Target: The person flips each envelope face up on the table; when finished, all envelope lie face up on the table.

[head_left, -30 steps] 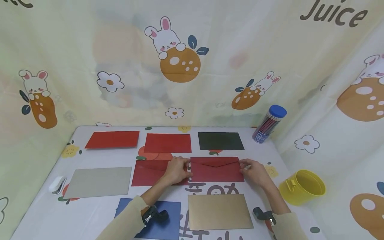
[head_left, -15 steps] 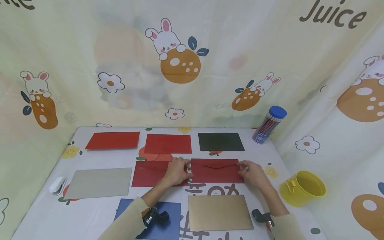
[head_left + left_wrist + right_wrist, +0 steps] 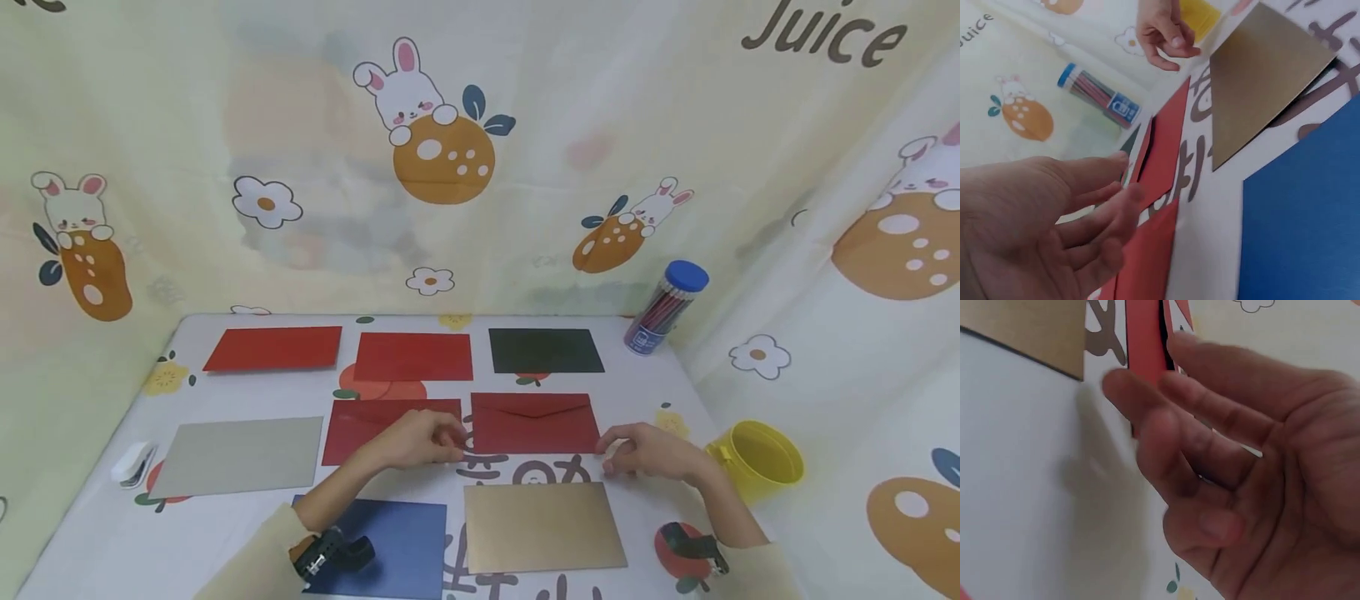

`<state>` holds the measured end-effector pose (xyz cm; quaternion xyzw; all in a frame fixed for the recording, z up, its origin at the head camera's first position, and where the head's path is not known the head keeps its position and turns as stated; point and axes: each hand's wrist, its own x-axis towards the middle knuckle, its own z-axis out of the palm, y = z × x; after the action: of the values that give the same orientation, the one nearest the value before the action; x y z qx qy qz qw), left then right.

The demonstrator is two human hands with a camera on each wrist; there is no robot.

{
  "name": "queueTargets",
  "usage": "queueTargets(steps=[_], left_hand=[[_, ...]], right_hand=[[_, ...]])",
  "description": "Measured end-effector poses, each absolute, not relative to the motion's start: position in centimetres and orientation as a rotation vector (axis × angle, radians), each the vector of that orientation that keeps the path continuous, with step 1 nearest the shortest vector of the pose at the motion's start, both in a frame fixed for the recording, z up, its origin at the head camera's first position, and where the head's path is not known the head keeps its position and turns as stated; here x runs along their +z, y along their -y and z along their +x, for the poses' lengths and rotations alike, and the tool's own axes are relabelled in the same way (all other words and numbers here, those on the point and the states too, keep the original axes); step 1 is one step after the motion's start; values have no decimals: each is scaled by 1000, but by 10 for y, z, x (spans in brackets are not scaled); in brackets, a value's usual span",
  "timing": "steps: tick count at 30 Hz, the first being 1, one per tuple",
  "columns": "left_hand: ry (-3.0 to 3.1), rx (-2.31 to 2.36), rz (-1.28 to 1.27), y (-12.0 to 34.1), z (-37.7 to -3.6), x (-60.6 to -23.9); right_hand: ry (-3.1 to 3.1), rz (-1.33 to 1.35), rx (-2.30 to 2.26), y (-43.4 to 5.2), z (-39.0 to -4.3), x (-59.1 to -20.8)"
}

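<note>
The right red envelope [image 3: 534,425] lies between the two sets of fingers, the left red envelope [image 3: 354,427] partly beneath the left ones. The left hand [image 3: 420,437] slants inward, fingers loosely bent, gripping nothing; the right hand [image 3: 648,451] points inward, its curved, empty fingers near the right red envelope's corner.

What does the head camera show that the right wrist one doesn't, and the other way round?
Only the head view shows the left hand, the blue sheet, the yellow bucket and the pencil tub, among others. Only the right wrist view shows the right hand from its creased palm side. Both share that hand, the gold sheet and a red envelope.
</note>
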<state>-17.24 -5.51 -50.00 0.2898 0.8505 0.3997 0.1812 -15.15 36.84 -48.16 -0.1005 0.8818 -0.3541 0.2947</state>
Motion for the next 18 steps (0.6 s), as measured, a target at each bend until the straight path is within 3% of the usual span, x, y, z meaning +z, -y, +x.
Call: queueTargets(steps=[18], left_hand=[[-1994,1292,611,62,-142,-507]], right_hand=[[-2119,-229,-1104,-373,-146,-487]])
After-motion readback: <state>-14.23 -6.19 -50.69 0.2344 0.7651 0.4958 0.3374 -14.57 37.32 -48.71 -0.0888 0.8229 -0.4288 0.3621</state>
